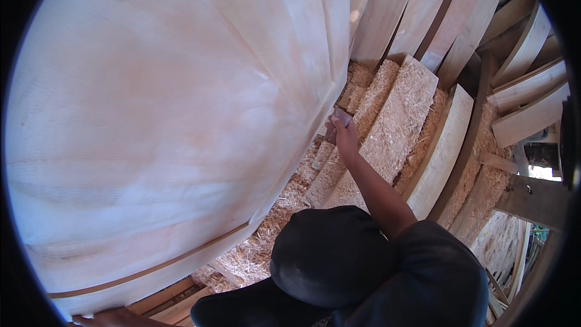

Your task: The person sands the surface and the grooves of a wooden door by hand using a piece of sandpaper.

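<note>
A large pale wooden panel [151,103] fills the left and middle of the view, its smooth face up and tilted. My right hand [346,130] is closed around a folded brownish piece of sandpaper [342,116], right at the panel's right edge. My right arm stretches up to it from a dark sleeve [436,266]. At the lower left, my left hand [100,317] grips the panel's bottom edge; most of its fingers are hidden or cut off by the picture's rim. A dark brown strip [157,266] runs along the panel near that edge.
Planks thick with wood shavings [393,121] lie just right of the panel. Several curved boards [417,18] lean at the top right, with more boards [532,85] farther right. Loose shavings [248,257] cover the ground below. A rounded black shape [333,254] blocks the lower middle.
</note>
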The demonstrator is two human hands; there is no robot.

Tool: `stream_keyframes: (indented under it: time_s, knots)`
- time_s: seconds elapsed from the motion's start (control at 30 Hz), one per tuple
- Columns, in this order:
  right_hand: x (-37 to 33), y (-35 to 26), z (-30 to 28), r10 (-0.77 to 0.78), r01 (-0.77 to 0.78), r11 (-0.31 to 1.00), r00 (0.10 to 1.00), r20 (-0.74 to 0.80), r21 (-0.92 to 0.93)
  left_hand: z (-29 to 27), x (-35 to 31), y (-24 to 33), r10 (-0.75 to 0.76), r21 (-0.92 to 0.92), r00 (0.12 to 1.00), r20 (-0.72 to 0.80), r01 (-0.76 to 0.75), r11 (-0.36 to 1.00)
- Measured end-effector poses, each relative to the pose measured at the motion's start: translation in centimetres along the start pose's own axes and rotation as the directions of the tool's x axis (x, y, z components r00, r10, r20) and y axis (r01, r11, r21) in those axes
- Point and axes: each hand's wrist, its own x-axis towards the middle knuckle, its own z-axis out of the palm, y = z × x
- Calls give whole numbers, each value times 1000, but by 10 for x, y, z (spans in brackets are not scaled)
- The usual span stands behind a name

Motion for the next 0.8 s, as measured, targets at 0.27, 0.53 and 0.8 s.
stream_keyframes:
  time_s: [0.27, 0.53, 0.8]
  knots:
    - [76, -12, 30, -145, 142, 989, 983, -109, -40, 2, 2, 1, 50, 11, 999, 4, -50, 999]
    - [132, -10, 14, -92, 28, 928, 984, -153, -373, 3, 9, -3, 68, -5, 998, -7, -68, 998]
    - [124, -36, 35, 334, -296, 915, 937, -104, 275, 0, 11, -5, 60, -21, 998, 29, -59, 998]
